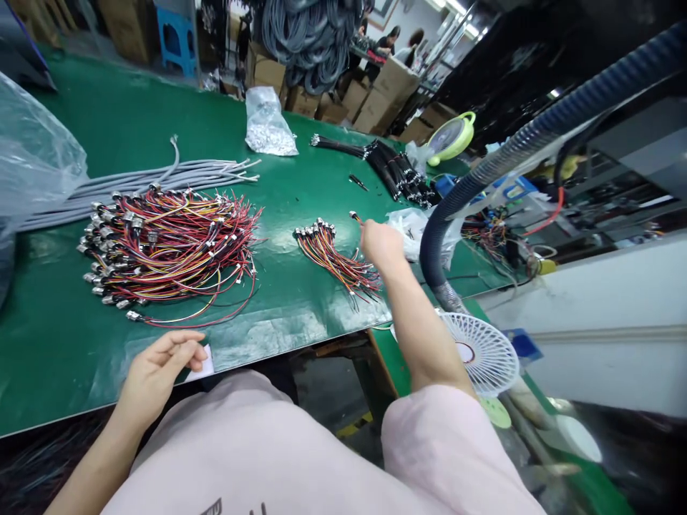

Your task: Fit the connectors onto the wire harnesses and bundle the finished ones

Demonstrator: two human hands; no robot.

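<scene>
My right hand (380,245) reaches out over the green table (134,121) and pinches one wire lead with a small connector (355,215) at its tip. Just left of it lies a small bundle of red, yellow and black wire leads (330,254). A much larger pile of the same leads (169,247) lies to the left. My left hand (158,368) rests at the table's near edge, fingers loosely stretched, touching a small white slip (202,365).
Grey cables (150,179) lie behind the big pile. A clear bag of small parts (267,125), black leads (394,170), a green fan (451,137), a thick corrugated hose (531,136) and a white fan (480,354) stand around. Cardboard boxes and people sit at the back.
</scene>
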